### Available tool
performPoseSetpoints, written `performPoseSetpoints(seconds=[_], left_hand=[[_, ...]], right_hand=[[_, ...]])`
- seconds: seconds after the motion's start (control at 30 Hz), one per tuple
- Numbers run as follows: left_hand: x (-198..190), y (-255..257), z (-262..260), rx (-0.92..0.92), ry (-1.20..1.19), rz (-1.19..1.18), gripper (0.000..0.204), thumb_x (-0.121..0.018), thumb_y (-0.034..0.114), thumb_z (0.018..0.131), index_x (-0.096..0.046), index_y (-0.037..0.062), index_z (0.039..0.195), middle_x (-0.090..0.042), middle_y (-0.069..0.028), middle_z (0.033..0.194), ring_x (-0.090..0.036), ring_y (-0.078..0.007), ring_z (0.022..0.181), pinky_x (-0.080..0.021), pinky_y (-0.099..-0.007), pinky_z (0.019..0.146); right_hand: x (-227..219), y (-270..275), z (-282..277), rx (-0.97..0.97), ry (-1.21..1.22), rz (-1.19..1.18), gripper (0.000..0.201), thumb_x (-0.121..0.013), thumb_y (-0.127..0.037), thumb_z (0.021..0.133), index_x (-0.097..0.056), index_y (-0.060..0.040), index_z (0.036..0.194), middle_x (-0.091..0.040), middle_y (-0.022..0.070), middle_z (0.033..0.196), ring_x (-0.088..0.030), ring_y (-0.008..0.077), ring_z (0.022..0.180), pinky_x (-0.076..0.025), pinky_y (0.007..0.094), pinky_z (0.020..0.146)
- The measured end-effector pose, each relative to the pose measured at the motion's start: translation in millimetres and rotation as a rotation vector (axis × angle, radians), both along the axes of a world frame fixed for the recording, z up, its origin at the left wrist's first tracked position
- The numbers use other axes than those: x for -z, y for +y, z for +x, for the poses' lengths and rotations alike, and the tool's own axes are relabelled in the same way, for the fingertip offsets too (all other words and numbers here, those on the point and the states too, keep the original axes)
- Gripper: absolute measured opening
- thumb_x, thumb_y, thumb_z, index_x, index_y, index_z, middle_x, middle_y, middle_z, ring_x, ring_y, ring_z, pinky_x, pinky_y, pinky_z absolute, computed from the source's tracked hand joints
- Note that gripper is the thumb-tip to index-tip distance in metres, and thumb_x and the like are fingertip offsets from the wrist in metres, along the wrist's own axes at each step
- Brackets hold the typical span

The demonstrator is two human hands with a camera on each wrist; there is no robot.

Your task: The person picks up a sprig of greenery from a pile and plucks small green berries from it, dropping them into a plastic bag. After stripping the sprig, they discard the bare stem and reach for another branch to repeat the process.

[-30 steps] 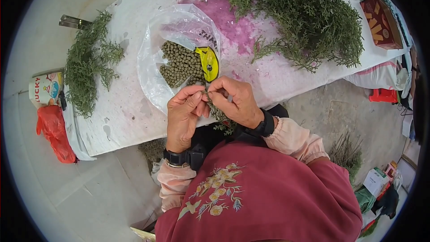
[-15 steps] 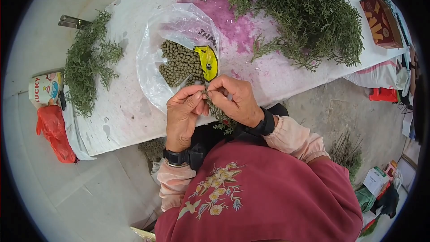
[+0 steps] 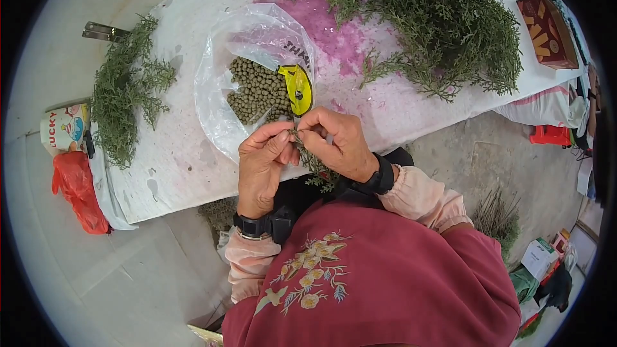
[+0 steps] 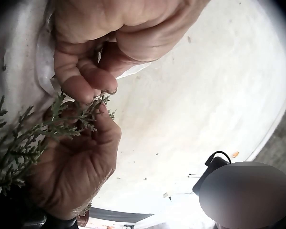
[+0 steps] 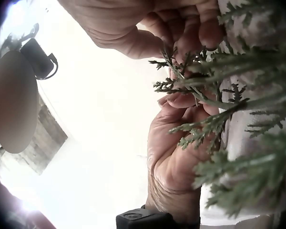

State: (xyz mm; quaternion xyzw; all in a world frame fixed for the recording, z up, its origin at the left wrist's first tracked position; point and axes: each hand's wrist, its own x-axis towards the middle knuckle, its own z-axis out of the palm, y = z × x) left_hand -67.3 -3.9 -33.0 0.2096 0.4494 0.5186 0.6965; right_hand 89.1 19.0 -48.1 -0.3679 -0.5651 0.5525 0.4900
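Note:
A green sprig [image 5: 205,98] runs between both hands at the table's near edge. The left hand [image 3: 260,170] pinches its tip between thumb and fingers; in the left wrist view this hand [image 4: 126,33] is at the top. Facing it, the right hand [image 3: 340,146] pinches the same sprig, whose leafy part hangs below that palm. Just beyond the fingertips lies an open clear plastic bag [image 3: 215,83] with many small round greenish-brown pieces [image 3: 260,90] and a yellow-and-black item [image 3: 298,90] at its right side.
A big heap of green branches [image 3: 437,19] covers the table's far right, near a red box [image 3: 546,32]. Smaller branches [image 3: 122,96] lie at the left, beside a printed cup [image 3: 64,130] and a red plastic bag [image 3: 78,186]. Cut stems [image 3: 496,218] rest on the floor.
Both hands keep their pinch on the sprig, almost still. The bag and other table items appear shifted very slightly left and up in the head view.

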Motion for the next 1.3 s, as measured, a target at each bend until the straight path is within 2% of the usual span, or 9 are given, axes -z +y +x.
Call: performPoseSetpoints(seconds=[0.47,0.77,0.87,1.03,1.13,1.3], left_hand=[[2.9,-1.0,-0.9,0.009,0.006,0.018,0.016,-0.06,0.004,0.084,-0.062,-0.0041,0.098,-0.056,-0.0048,0.07,-0.047,-0.0102,0.057,-0.044,-0.0277,0.057],[5.3,-0.8,-2.0,0.015,-0.002,0.035,0.015,-0.058,0.004,0.085,-0.062,-0.003,0.098,-0.059,-0.0061,0.073,-0.047,-0.011,0.056,-0.042,-0.0277,0.055],[0.6,0.7,-0.1,-0.012,-0.003,-0.01,0.014,-0.061,0.003,0.083,-0.063,-0.0036,0.096,-0.057,-0.0051,0.069,-0.047,-0.0111,0.056,-0.044,-0.0281,0.057],[6.6,-0.6,-3.0,0.004,-0.007,0.014,0.013,-0.059,0.004,0.085,-0.062,-0.003,0.095,-0.06,-0.0063,0.073,-0.047,-0.0109,0.055,-0.042,-0.0278,0.053],[4.2,0.5,-2.5,0.001,-0.029,-0.005,0.013,-0.061,0.004,0.084,-0.062,-0.0035,0.094,-0.06,-0.0076,0.074,-0.048,-0.0111,0.056,-0.045,-0.0285,0.055],[3.1,1.2,-0.5,0.001,0.006,-0.012,0.012,-0.059,0.006,0.085,-0.062,-0.0027,0.094,-0.06,-0.0056,0.073,-0.047,-0.0102,0.054,-0.043,-0.0277,0.053]], right_hand=[[1.0,-0.3,-0.2,-0.001,-0.059,0.034,0.007,-0.061,-0.004,0.08,-0.055,-0.0023,0.084,-0.055,0.0013,0.065,-0.05,0.0053,0.055,-0.04,0.0204,0.049],[-0.9,0.1,-0.2,-0.013,-0.025,0.022,0.007,-0.061,-0.005,0.08,-0.055,-0.0023,0.084,-0.055,0.0018,0.064,-0.051,0.0057,0.054,-0.041,0.021,0.049],[-1.4,0.4,-0.1,-0.015,-0.028,0.027,0.007,-0.061,-0.005,0.08,-0.055,-0.0022,0.083,-0.054,0.0018,0.063,-0.051,0.0057,0.054,-0.041,0.0212,0.048],[-1.7,0.5,0.4,-0.023,-0.025,0.023,0.007,-0.06,-0.005,0.08,-0.055,-0.0022,0.083,-0.054,0.0015,0.063,-0.051,0.0056,0.054,-0.04,0.0211,0.048],[-0.2,0.6,0.5,-0.026,-0.046,0.028,0.006,-0.06,-0.005,0.081,-0.055,-0.0021,0.083,-0.054,0.0013,0.063,-0.051,0.0052,0.054,-0.04,0.021,0.048],[1.2,0.1,-0.4,-0.022,-0.043,0.028,0.006,-0.059,-0.004,0.081,-0.054,-0.0018,0.083,-0.054,0.0013,0.063,-0.051,0.0048,0.054,-0.04,0.0208,0.048]])
